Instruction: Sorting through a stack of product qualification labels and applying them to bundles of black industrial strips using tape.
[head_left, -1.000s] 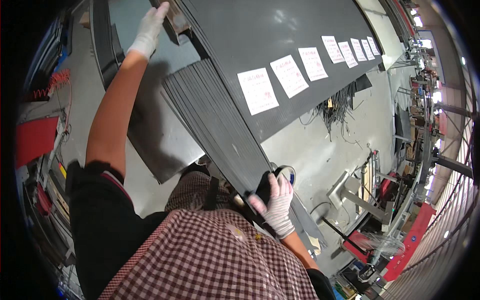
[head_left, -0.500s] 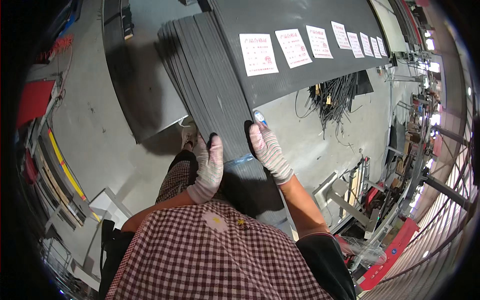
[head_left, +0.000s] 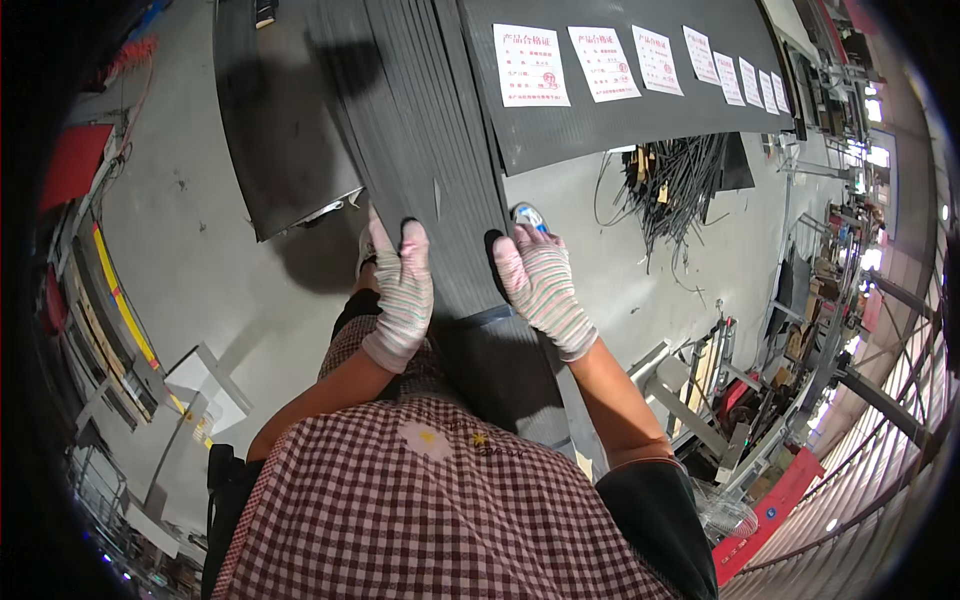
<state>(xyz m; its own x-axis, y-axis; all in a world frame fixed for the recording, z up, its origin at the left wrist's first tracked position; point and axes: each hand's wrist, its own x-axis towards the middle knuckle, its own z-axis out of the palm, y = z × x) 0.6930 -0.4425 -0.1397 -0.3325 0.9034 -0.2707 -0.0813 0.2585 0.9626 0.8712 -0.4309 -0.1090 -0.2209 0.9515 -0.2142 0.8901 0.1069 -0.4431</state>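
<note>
A thick stack of long dark grey strips (head_left: 440, 190) runs away from me, its layers showing as lines. My left hand (head_left: 400, 295), in a striped glove, lies against the left side, thumb up and a finger stretched along the edge. On the opposite side my right hand (head_left: 545, 290), gloved alike, presses its dark-tipped thumb to the edge, fingers partly bent. The stack sits between both hands. A band (head_left: 482, 318) crosses the nearer dark piece (head_left: 500, 380) just below them. The undersides of the fingers are hidden.
Several white paper labels with red print (head_left: 532, 66) lie in a row on a dark sheet surface (head_left: 560, 135). Another dark sheet (head_left: 280, 140) is at left. A bundle of thin black strips (head_left: 672, 195) hangs beyond my right hand. Metal frames (head_left: 690, 405) stand at right.
My view has shifted, so the labelled surface appears farther up and right. Both hands stay at the stack's sides; the left fingers now stretch further forward, and the right fingers show more spread.
</note>
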